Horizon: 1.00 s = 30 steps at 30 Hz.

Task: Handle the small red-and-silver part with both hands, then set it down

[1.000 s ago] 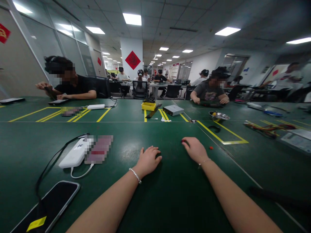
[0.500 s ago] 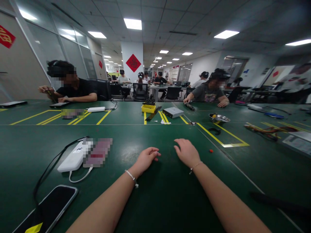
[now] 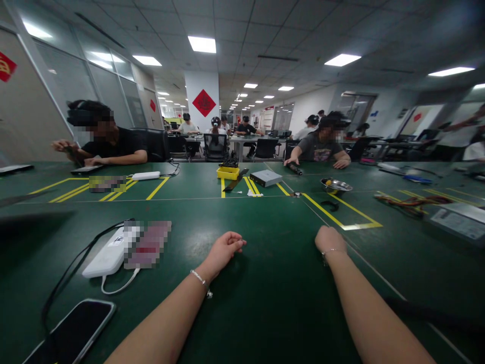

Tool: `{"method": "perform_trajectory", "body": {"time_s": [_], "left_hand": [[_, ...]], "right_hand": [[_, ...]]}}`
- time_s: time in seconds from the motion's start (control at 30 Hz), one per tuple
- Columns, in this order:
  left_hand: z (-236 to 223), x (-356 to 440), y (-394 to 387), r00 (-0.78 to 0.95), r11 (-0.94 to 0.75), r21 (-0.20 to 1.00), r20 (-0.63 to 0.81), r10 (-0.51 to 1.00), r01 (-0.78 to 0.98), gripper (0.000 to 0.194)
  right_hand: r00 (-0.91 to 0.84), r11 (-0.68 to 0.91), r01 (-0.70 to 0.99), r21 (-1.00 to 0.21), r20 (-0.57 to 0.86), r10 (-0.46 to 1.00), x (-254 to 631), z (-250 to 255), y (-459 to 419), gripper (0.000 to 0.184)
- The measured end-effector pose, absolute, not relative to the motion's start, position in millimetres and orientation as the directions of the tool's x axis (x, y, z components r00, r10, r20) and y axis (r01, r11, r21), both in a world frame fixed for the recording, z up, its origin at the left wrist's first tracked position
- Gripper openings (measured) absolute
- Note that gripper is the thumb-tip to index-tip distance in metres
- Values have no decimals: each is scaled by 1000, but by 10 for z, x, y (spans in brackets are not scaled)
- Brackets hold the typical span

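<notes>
My left hand (image 3: 224, 248) rests on the green table (image 3: 273, 303), just left of centre. Its fingers are drawn together in a pinch, with a tiny pale thing at the tips that I cannot name. A thin bracelet sits on that wrist. My right hand (image 3: 329, 238) lies further right, near a yellow tape line (image 3: 343, 226). Its fingers are curled down onto the table and hidden behind the knuckles. The small red piece that lay there is out of sight under it.
A white power bank (image 3: 103, 259) with a cable and a black phone (image 3: 71, 331) lie at the left. Further back are a yellow bin (image 3: 227, 173), a grey box (image 3: 267, 177), a metal bowl (image 3: 335, 185) and coloured wires (image 3: 413, 202). Other people work across the table.
My right hand has moved to the right, onto the spot where the small red piece lay, and curled shut. My left hand went from flat to a pinch.
</notes>
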<state>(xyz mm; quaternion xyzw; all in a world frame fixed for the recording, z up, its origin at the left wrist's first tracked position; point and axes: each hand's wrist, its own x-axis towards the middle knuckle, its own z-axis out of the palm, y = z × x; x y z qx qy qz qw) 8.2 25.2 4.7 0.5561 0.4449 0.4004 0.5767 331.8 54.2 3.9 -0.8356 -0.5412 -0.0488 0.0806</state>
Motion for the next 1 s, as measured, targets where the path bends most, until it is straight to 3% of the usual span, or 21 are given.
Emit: {"method": "perform_trajectory", "body": {"time_s": [0.1,0.2,0.3,0.37,0.47,0.6,1.0], "left_hand": [[73,89,237,293,43,997,-61,954,65,16],[90,94,222,294,1,993,-34,955,114,17],[101,98,210,294,-17,990,-24,955,138,18],[106,101,206,298,-17,992,-21,954,127,20],[101,105,210,292,-24,991,-16,956,133,20],[70,102,229,279,-42,983,-9,960,176,18],[27,102,249,333,-39,990,-9,943,137,20]], "right_hand": [[360,-314,917,-246,174,916,3096,70,558,19],[249,-162,816,-554,85,965,2766,95,537,11],[81,-61,461,-885,-27,996,2373,111,470,12],[3,-69,177,-982,-70,998,2121,102,413,15],[-29,-117,-105,-988,-115,993,1824,45,345,14],[-44,-94,-261,-961,-86,995,1668,-50,324,12],[-91,-63,-231,-971,-43,995,1672,-69,314,22]]}}
